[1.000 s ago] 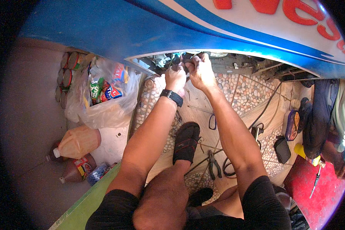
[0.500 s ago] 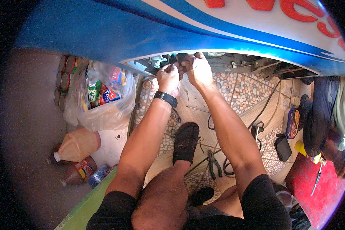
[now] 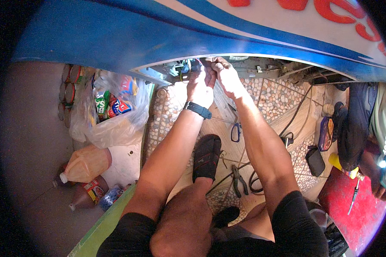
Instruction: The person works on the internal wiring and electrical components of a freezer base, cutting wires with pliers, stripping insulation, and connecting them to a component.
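Observation:
Both my hands reach under the curved lower edge of a large blue and white panel [image 3: 128, 40], where the opening shows wires and dusty parts. My left hand [image 3: 199, 89], with a dark watch [image 3: 197, 110] on its wrist, has its fingers together around a thin wire [image 3: 199, 62]; the fingertips are partly hidden. Close beside it on the right, my right hand [image 3: 229, 81] pinches something small and pale by the panel's edge, too small to make out. Left of my hands, bluish-lit parts [image 3: 180, 67] hang inside the opening.
Pliers [image 3: 238, 181] and a blue-handled tool [image 3: 236, 132] lie on the pebbled tile floor near my shoe [image 3: 206, 157]. On the left are a bag of packets [image 3: 116, 128] and bottles [image 3: 88, 163]. At right, another person's hand [image 3: 381, 192] holds a lit device above a red surface [image 3: 343, 210].
My left hand has shifted right and turned, its fingers now reaching upward. My right hand has moved slightly right. The blue handle shows more fully, and the other person's lit device has moved slightly.

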`<action>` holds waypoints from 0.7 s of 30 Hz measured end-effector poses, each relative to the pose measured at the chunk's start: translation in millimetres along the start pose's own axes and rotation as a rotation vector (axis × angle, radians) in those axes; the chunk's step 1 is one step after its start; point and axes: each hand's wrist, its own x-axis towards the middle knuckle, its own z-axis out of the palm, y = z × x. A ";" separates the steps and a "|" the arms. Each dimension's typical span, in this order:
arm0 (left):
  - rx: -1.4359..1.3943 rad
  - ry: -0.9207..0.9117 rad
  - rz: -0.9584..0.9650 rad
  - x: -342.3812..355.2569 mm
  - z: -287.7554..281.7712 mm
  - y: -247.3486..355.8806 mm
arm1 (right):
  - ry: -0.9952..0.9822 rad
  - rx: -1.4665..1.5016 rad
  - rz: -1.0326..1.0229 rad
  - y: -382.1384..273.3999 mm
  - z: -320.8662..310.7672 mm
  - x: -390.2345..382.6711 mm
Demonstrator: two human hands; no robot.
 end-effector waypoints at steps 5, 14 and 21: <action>-0.279 -0.035 0.105 14.0 -15.1 -34.3 | 0.008 -0.821 -0.101 -13.7 15.3 -10.7; -0.494 -0.123 -0.038 17.2 -10.3 -43.9 | 0.197 -1.594 -0.251 -20.7 55.5 -14.9; -0.357 -0.179 0.103 33.2 -36.4 -35.6 | 0.039 -1.490 -0.221 -21.9 55.2 -17.0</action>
